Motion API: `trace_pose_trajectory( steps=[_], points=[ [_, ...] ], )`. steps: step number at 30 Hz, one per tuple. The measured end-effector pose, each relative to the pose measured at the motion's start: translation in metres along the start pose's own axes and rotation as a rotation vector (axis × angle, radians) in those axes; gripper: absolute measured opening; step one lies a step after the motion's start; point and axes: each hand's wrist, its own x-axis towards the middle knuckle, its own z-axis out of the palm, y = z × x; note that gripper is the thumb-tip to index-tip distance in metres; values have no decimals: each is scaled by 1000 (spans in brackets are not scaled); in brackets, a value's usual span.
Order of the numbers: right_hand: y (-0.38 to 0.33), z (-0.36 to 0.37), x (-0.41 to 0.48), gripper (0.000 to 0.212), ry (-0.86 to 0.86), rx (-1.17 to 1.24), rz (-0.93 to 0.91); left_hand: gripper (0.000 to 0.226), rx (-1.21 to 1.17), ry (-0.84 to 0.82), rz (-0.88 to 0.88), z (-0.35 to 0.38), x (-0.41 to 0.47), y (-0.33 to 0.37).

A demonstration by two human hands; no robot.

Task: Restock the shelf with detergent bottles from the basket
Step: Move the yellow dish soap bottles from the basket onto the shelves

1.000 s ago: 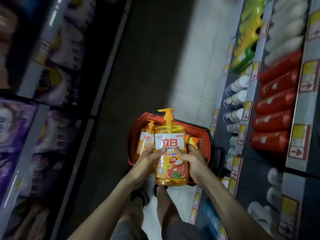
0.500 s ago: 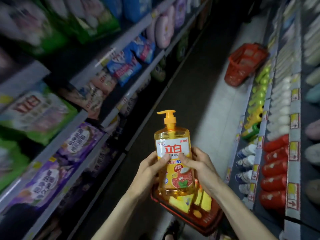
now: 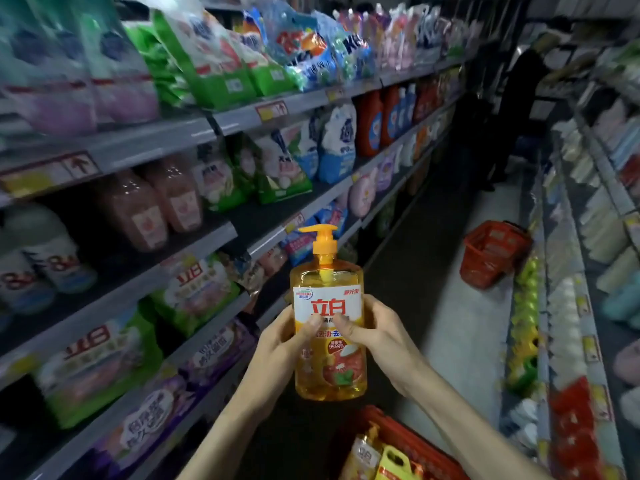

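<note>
Orange detergent bottles (image 3: 367, 457) in basket (image 3: 412, 436)

Second red basket (image 3: 493, 252) on aisle floor — green refill bags (image 3: 277, 171) beside blue ones (image 3: 336, 147).

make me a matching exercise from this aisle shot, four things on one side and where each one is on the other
Things:
1. pump bottle
2. near basket
3. far basket
4. pink bottles

Places:
A. on the left shelf
B. bottom edge, below the hands
C. held upright in the left hand and right hand
D. on the floor up the aisle

Pairs: 1-C, 2-B, 3-D, 4-A
</note>
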Motion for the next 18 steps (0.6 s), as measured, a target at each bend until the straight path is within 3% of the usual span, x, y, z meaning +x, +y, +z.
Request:
trace_pose_trajectory(
  steps=[4, 9, 18],
  points=[
    [-28, 24, -1, 51, -112, -61, -92, 38, 29, 87, 102, -17, -24, 24],
    [-58, 65, 2, 55, -249, -65, -181, 35, 70, 265, 207, -37, -61, 52],
    [-86, 145, 6, 43, -518, 90, -209, 43, 152, 621, 244, -65, -134, 83]
  ],
)
